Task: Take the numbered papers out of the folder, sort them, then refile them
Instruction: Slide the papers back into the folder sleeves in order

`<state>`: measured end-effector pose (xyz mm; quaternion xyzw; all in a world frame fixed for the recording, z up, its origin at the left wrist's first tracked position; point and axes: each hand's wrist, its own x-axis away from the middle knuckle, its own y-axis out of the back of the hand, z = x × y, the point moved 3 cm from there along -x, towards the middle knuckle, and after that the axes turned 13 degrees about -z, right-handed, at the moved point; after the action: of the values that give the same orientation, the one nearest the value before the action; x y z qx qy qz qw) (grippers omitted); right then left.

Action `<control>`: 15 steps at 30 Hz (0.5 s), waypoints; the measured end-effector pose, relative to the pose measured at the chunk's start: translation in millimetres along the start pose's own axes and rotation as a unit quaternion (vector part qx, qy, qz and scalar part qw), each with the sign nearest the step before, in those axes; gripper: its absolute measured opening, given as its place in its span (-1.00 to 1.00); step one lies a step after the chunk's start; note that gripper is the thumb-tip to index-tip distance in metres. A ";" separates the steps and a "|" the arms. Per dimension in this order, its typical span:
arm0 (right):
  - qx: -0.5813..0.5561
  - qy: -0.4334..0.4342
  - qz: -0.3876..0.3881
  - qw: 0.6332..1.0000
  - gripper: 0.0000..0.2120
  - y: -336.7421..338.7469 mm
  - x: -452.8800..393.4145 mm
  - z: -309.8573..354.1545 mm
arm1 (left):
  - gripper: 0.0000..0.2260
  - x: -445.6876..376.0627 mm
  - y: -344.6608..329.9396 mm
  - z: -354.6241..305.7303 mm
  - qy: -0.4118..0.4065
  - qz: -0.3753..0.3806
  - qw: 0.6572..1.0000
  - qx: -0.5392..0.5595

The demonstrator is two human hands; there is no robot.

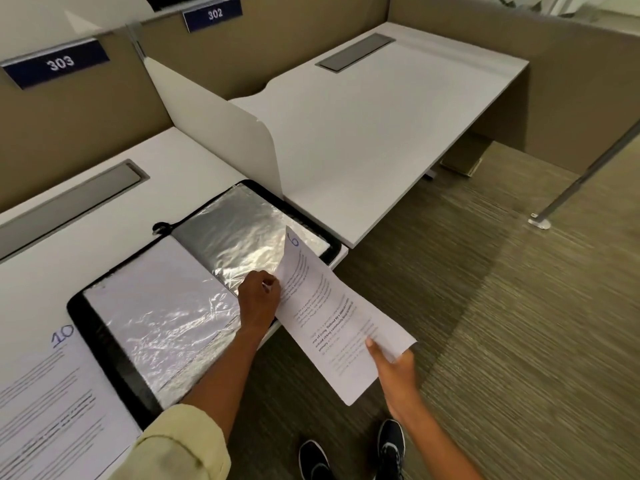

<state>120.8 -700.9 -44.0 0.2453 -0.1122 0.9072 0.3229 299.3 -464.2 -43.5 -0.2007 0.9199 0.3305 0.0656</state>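
Note:
A black display folder (104, 341) lies open on the white desk (180, 161), its clear plastic sleeves shining. A printed sheet marked 6 (332, 317) sticks out over the desk's front edge, its top corner at the right-hand sleeve (242, 233). My left hand (259, 299) rests at the sleeve's lower edge and pinches the sheet's left side. My right hand (394, 368) grips the sheet's lower end, thumb on top. Another sheet marked 10 (52, 403) lies on the desk left of the folder.
A white divider panel (221, 133) stands just behind the folder, separating a second desk (363, 126) to the right. Grey cable hatches sit in both desktops. Signs read 303 and 302. Carpet, my shoes and a metal post base (539, 221) lie below right.

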 end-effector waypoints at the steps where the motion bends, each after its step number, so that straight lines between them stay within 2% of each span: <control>1: 0.005 -0.002 0.009 1.000 -0.74 -1.5 0.8 -1.8 | -0.92 -1.0 -1.1 0.9 0.002 0.012 1.000 -0.002; 8: 0.051 -0.012 0.034 0.998 -0.73 1.6 -5.3 3.1 | -0.93 -12.8 -5.8 7.8 0.035 0.101 0.994 -0.024; 13: 0.014 0.001 0.039 0.999 -0.72 9.2 -18.7 41.9 | -0.91 -18.9 -6.7 10.5 0.060 0.127 0.990 -0.020; 15: 0.025 0.013 0.054 0.998 -0.63 10.9 -25.4 58.3 | -0.90 -20.3 -7.1 10.5 0.072 0.135 0.988 -0.016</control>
<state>152.7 -743.9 -7.8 0.2349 -0.0979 0.9290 0.2687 320.6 -455.8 -50.6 -0.0992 0.9356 0.3355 -0.0486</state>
